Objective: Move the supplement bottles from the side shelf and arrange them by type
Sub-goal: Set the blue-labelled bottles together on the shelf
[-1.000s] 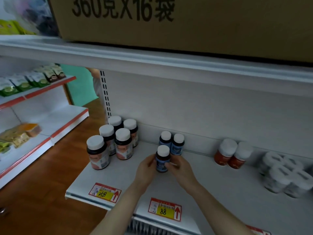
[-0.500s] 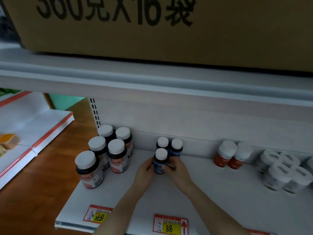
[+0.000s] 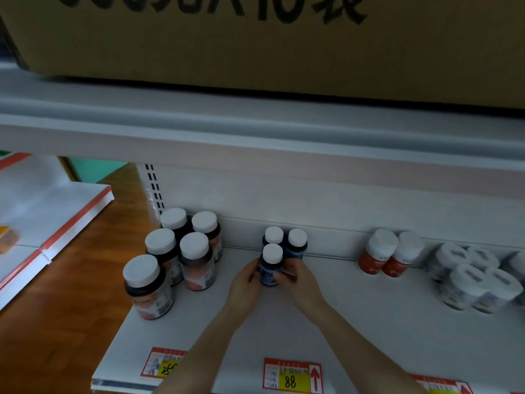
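A small blue-labelled bottle (image 3: pixel 270 265) with a white cap stands on the white shelf (image 3: pixel 369 322), held between both hands. My left hand (image 3: pixel 245 285) grips its left side and my right hand (image 3: pixel 298 282) its right side. Two matching blue bottles (image 3: pixel 285 240) stand just behind it against the back panel. Several large dark bottles with orange labels (image 3: pixel 181 251) are grouped at the left end. Two red bottles (image 3: pixel 387 255) stand to the right, and several white bottles (image 3: pixel 474 277) at the far right.
A shelf board with a big cardboard box (image 3: pixel 255 38) hangs low overhead. Price tags (image 3: pixel 292 375) line the shelf's front edge. To the left stands a side shelf (image 3: pixel 51 211) with red trim, above a wooden floor (image 3: pixel 56 336).
The view has shifted closer and to the right. Both hands have pushed the blue bottle back until it sits right in front of the other two blue ones.
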Demonstrator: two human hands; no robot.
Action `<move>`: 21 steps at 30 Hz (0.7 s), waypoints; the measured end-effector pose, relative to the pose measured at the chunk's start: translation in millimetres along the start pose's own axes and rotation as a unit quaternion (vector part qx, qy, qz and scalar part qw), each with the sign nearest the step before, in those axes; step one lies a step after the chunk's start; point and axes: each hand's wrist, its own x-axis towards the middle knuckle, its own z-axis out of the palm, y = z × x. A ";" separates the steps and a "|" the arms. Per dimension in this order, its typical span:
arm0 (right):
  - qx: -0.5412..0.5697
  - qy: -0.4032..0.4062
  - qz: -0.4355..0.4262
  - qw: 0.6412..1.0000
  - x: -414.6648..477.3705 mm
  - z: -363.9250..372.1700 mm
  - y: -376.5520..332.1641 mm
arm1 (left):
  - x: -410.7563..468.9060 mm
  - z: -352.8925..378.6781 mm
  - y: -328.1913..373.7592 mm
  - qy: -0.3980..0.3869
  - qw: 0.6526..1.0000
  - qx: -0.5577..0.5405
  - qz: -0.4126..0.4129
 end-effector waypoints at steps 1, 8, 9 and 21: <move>-0.001 -0.001 0.001 1.000 0.0 0.0 -0.2 | 0.9 0.5 -1.1 0.001 1.000 0.004 0.000; -0.021 -0.003 -0.010 1.000 -7.3 -3.3 -4.5 | 1.3 -2.3 -5.8 0.025 0.997 0.052 -0.042; -0.019 0.001 -0.009 1.000 -9.3 -4.3 -5.2 | 0.6 -4.0 -6.3 0.041 0.997 0.065 -0.032; 0.060 0.213 0.018 0.975 -57.7 -50.6 -10.9 | -37.9 17.1 39.3 0.085 0.983 -0.008 0.160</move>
